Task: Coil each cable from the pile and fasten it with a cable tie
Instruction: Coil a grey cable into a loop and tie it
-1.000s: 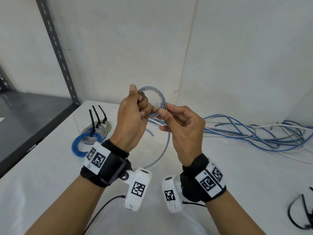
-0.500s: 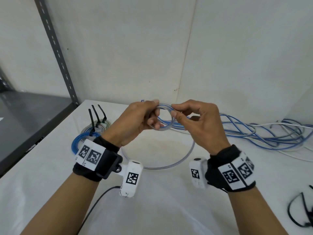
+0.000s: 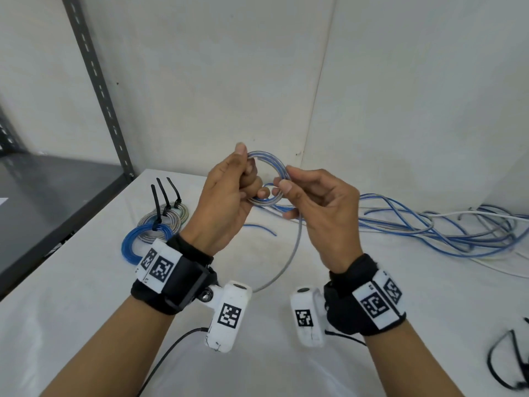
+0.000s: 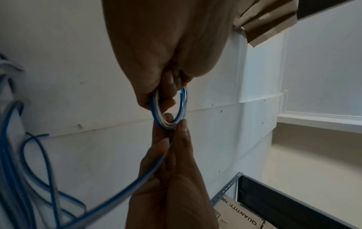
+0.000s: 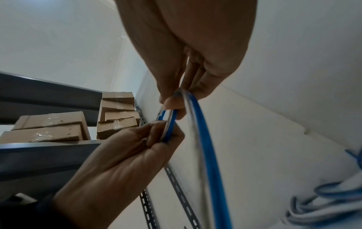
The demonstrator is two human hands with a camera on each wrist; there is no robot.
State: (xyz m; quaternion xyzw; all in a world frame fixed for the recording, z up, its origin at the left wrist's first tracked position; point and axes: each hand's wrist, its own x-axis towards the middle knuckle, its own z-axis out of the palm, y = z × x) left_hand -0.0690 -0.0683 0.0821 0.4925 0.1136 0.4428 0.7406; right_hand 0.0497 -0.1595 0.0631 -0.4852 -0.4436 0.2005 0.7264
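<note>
A small coil [image 3: 269,179] of clear cable with a blue stripe is held up above the white table [image 3: 86,296]. My left hand [image 3: 229,193] grips the coil's left side, fingers curled through it. My right hand [image 3: 312,202] pinches the coil's right side between thumb and forefinger. The cable's loose tail [image 3: 289,256] hangs from the coil and curves down to the table. In the left wrist view the coil [image 4: 170,108] sits between both hands' fingertips. The right wrist view shows the striped cable [image 5: 205,147] running out of my right hand [image 5: 176,99].
A pile of blue and white cables [image 3: 446,227] lies at the right. Three tied coils [image 3: 154,227] with black cable ties [image 3: 164,193] sticking up sit at the left. More black ties [image 3: 509,365] lie at the front right. A dark metal shelf [image 3: 51,196] stands on the left.
Both hands have lifted and turned the coil upright again after lowering it half a second ago. The tail now hangs shorter beneath the coil.
</note>
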